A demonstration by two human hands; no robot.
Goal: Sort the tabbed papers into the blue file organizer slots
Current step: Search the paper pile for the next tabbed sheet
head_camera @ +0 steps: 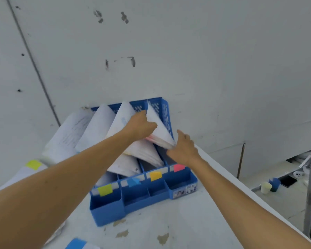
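Note:
The blue file organizer point(142, 194) stands on the white table against the wall, its slots marked by yellow point(105, 189), blue point(133, 182), orange point(155, 175) and pink point(178, 167) tabs. Stacks of white papers lean in the slots. My left hand point(140, 125) grips the upper edge of the paper stack point(160, 130) in the rightmost, pink-tabbed slot. My right hand point(184, 149) holds the same stack at its lower right corner. Another stack point(144, 153) leans in the orange slot beneath my left forearm.
A paper with a yellow tab point(33, 164) lies on the table at the left, and a paper with a blue tab point(76, 243) lies at the bottom edge. The table's right edge point(241, 184) drops to the floor, where a small cup point(266, 187) and clutter sit.

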